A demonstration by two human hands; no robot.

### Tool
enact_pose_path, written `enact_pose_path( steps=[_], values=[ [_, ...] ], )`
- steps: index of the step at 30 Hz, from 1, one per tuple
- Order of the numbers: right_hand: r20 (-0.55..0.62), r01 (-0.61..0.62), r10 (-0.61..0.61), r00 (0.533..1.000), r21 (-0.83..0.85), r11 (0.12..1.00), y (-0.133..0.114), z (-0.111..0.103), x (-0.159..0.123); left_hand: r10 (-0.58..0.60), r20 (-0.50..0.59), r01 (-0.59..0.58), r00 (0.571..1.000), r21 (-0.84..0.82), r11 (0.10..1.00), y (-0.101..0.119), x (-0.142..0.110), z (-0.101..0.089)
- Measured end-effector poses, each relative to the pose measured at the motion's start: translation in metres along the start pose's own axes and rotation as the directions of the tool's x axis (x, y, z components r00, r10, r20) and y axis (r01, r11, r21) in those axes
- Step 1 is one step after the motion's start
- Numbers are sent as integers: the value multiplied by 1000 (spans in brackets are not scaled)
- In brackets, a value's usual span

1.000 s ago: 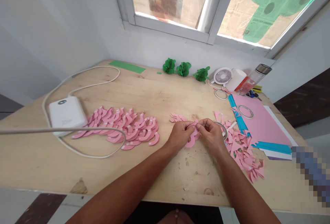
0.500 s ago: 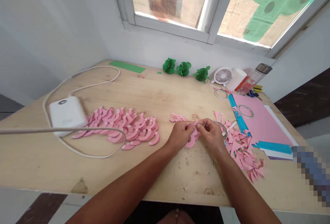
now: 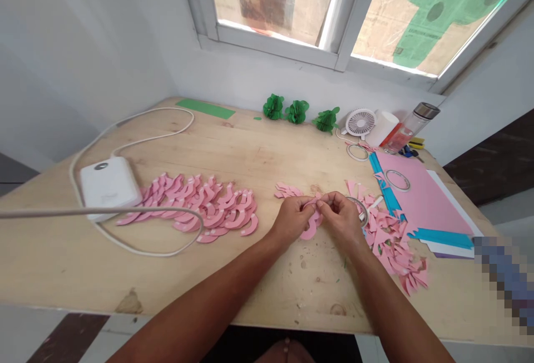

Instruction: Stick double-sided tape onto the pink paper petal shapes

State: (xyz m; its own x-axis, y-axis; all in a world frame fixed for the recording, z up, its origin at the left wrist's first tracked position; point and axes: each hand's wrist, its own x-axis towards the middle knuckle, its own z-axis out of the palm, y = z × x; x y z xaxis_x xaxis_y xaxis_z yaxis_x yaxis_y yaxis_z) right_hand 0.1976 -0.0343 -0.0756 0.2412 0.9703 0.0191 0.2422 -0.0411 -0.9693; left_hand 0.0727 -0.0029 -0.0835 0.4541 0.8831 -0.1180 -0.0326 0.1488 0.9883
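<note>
Curved pink paper [image 3: 309, 232], pinched by left hand [image 3: 291, 216] and right hand [image 3: 342, 217] over the desk [image 3: 233, 146]; visible curve bulges toward the near edge. Much hidden by the grip; long axis unclear.

Green paper clusters [image 3: 297, 112]: three, lined up at the worktop's [image 3: 250, 154] far edge!
Tape rings [image 3: 398, 190]: three showing, all toward the right edge.
Green strip [image 3: 206, 108]: just one, far left corner.
White device [image 3: 108, 185]: one, over by the left edge.
Fan [image 3: 361, 123]: one, toward the far right corner.
Bottle [image 3: 411, 129]: one, same corner.
Pink curved pieces [image 3: 217, 218]: dozens, overlapping too thickly to tally.
Pink scraps [image 3: 387, 224]: plenty, too jumbled to count.
</note>
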Motion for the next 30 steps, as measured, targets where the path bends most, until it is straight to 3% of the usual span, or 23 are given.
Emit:
enact_pose_path(
  steps=[9, 30],
  values=[
    [-18, -32, 35, 999, 118, 993, -4, -2, 2, -95, -5, 94, 995, -106, 990, 5, 1, 0],
    [40, -13, 10, 999, 66, 998, 2, -2, 1, 45, -28, -45, 999, 3, 999, 5, 0, 1]
  ],
)
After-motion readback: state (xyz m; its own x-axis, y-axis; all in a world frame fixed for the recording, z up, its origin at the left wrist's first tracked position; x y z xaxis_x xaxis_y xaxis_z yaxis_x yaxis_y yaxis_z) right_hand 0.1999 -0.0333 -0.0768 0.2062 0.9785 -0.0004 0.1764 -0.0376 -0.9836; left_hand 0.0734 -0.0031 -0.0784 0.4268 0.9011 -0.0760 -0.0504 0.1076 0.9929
